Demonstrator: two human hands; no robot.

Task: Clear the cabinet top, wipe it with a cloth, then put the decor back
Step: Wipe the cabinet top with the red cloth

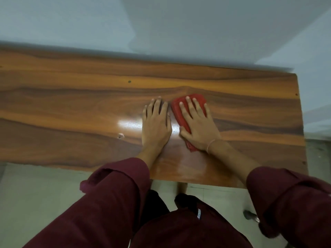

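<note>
Pressing the red cloth, right hand hides its middle; left hand flat.

One wooden cabinet top. One red cloth on it, nearer its right edge than its left. Two hands on the top: left hand and right hand. Two maroon sleeves, left sleeve and right sleeve. One thin wristband.
</note>
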